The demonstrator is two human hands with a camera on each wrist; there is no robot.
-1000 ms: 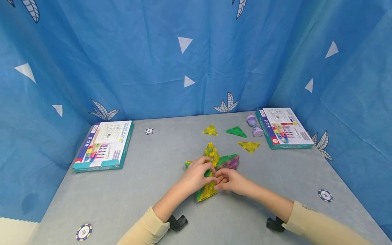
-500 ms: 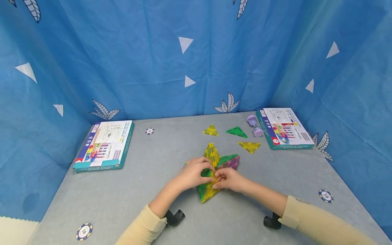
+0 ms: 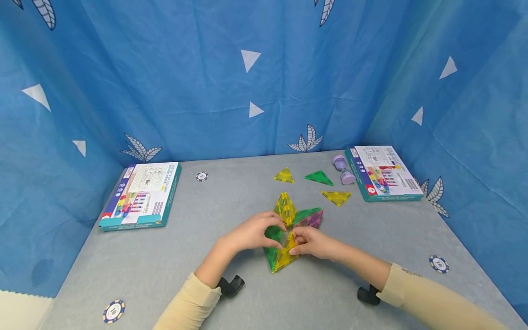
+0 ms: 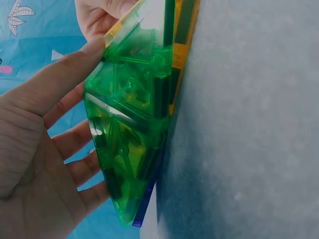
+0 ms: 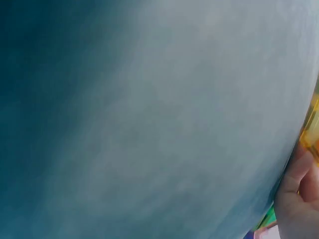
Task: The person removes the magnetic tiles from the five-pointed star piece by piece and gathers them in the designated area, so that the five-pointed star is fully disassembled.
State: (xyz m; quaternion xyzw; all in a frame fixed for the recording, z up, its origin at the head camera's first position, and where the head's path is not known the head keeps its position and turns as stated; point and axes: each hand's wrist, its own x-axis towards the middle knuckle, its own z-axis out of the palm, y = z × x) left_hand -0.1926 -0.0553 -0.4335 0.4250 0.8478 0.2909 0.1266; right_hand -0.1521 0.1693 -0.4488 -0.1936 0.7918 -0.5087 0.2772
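A star-like structure of translucent magnetic tiles stands mid-table, with a yellow peak [image 3: 285, 208] at the back and green [image 3: 304, 214] and purple tiles [image 3: 312, 220] on its right. My left hand [image 3: 252, 233] curves round its left side. In the left wrist view, the thumb lies at the top edge of the green tiles [image 4: 127, 94], and the other fingers pass behind them. My right hand [image 3: 316, 243] pinches a yellow magnetic tile [image 3: 288, 259] at the front, thumb on its near face. That yellow tile [image 5: 311, 132] barely shows in the right wrist view. The left hand hides the structure's left arm.
Loose triangle tiles lie behind the structure: two yellow [image 3: 336, 198] and one green [image 3: 319, 178]. A purple sand timer [image 3: 344, 169] lies beside the right box [image 3: 383, 172]. Another box [image 3: 142, 195] is on the left. Several poker chips [image 3: 113, 311] lie around, and a blue curtain [image 3: 206, 82] encloses the table.
The left hand has shifted left, and the gap between its thumb and forefinger has widened, showing more green tile. The front yellow part has moved slightly right with the right hand.
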